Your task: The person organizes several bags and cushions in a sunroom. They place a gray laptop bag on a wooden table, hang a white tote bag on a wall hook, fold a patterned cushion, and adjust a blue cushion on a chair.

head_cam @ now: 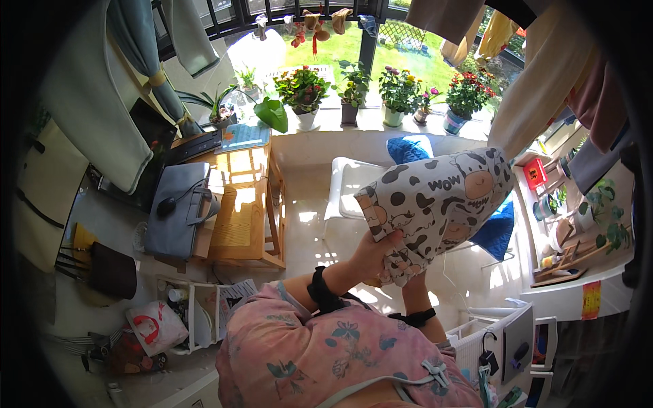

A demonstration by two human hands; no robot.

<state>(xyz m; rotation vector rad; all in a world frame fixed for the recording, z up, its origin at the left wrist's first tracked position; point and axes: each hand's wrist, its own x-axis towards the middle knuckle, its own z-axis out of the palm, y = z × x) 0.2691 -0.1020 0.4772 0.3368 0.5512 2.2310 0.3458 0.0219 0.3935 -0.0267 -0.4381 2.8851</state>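
My left hand (375, 257) grips the lower left edge of a white cloth (433, 204) with a black cow-spot print and cartoon cows. The cloth is held up before me and bulges away to the upper right, its folds gathered near my fingers. Behind its lower part my right hand is hidden; only the right forearm (419, 301) shows, with a black strap near it. Another black strap (324, 290) circles my left forearm. Beyond the cloth stands a white chair (352, 191), partly covered by it.
Blue quilted fabric (497, 227) shows behind the cloth. At left, a wooden desk (237, 219) carries a grey laptop bag (176, 214) and computer mouse (166, 206). Flowerpots (306, 120) line the windowsill. A white rack (490, 336) stands at right; laundry (546, 86) hangs above.
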